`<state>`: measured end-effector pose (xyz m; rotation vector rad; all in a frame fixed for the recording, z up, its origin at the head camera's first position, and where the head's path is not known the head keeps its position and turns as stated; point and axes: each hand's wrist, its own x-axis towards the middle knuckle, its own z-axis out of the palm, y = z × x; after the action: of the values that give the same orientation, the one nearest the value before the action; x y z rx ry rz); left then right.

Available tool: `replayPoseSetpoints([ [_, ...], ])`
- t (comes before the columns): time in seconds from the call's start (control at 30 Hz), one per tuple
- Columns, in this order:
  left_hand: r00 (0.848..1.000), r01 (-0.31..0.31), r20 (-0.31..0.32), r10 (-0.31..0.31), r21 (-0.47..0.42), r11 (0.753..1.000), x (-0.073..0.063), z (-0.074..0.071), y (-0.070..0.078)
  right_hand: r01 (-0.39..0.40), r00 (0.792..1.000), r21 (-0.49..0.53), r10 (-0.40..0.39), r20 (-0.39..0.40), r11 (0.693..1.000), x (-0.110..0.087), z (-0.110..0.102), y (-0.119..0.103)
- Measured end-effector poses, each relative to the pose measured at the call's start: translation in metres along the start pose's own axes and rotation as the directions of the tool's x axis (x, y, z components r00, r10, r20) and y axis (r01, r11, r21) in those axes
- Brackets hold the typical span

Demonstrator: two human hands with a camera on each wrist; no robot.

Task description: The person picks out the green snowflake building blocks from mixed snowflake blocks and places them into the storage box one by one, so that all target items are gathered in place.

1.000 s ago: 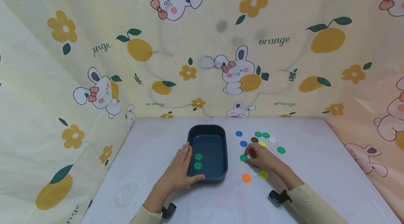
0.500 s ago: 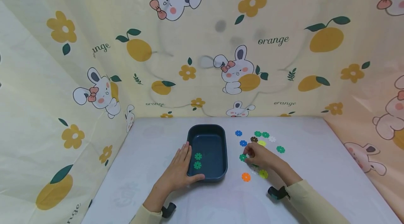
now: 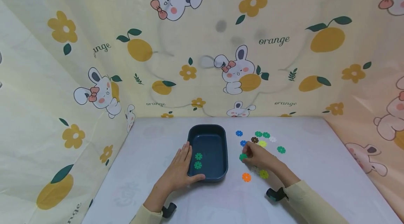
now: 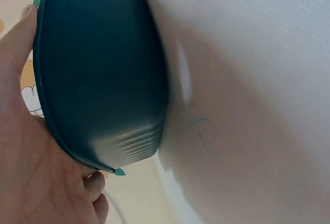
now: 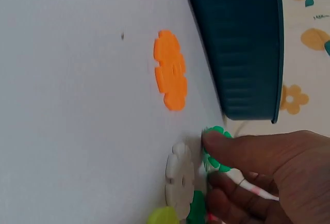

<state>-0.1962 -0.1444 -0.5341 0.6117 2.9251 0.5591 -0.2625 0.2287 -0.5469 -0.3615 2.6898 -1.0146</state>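
The left hand (image 3: pixel 179 171) lies along the left side of a dark blue tray (image 3: pixel 212 148), its fingers straight and its thumb at the near edge. Two green flower-shaped discs (image 3: pixel 198 156) are on the tray floor. Right of the tray, the right hand (image 3: pixel 261 156) pinches another green flower-shaped disc (image 3: pixel 242 157) between thumb and fingers. In the right wrist view that green disc (image 5: pixel 221 132) is tilted up at the fingertips, beside a white disc (image 5: pixel 180 180). An orange disc (image 3: pixel 246 177) lies nearer the person.
Loose discs surround the right hand: blue (image 3: pixel 239 133), brown (image 3: pixel 254 140), yellow (image 3: pixel 262 143), white (image 3: pixel 273 139), green (image 3: pixel 281 149) and yellow-green (image 3: pixel 263 174). A patterned cloth (image 3: pixel 221 83) stands behind the white table (image 3: pixel 151 147).
The right hand has shifted slightly left and away from the person, with the green disc at its fingertips. The left hand and the tray have kept their place.
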Motion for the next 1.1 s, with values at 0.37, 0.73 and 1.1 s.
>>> replayPoseSetpoints([
  [0.37, 1.000, -0.014, -0.011, 0.014, 0.003, 1.000, -0.001, -0.003, 0.002, 0.178, 0.982, 0.076, -0.172, -0.081, 0.981, 0.011, -0.015, -0.015],
  [0.73, 1.000, 0.000, 0.000, 0.000, -0.008, 1.000, -0.002, -0.003, 0.002, 0.307, 0.947, 0.227, -0.272, -0.173, 0.924, 0.035, -0.014, -0.061],
  [1.1, 1.000, -0.011, -0.005, 0.011, 0.019, 1.000, 0.000, 0.000, 0.000, 0.382, 0.920, 0.235, -0.393, -0.001, 0.894, 0.073, 0.010, -0.090],
])
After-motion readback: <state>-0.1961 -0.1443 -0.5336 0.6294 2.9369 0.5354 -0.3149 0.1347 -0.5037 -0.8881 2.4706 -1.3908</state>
